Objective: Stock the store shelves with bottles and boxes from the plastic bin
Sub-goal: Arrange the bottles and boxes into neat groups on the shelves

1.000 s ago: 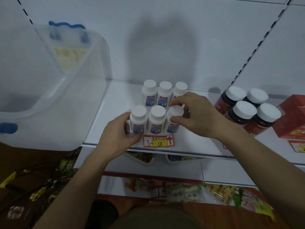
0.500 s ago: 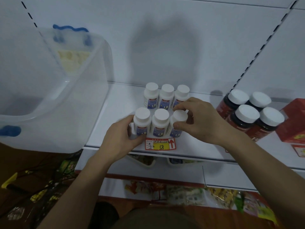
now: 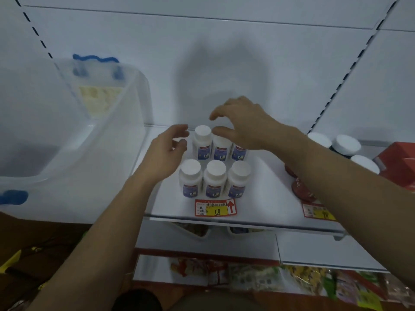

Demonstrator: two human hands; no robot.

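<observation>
Head view: both hands (image 3: 244, 124) hover, fingers loose, over bottles (image 3: 213, 178).

Six small white plastic bottles with white caps (image 3: 214, 163) stand on the white metal shelf (image 3: 265, 194) in two rows of three, one row behind the other. A red and yellow paper price tag (image 3: 215, 207) sits on the shelf's front edge, just before the front row. The clear plastic bin with blue handles (image 3: 74, 140) stands at the shelf's left end. To the right are dark round jars with white lids (image 3: 347, 144), and right of them a red cardboard box (image 3: 398, 162). Left hand (image 3: 167, 153) hovers just left of the back row; right hand (image 3: 244, 125) hangs above it.
</observation>
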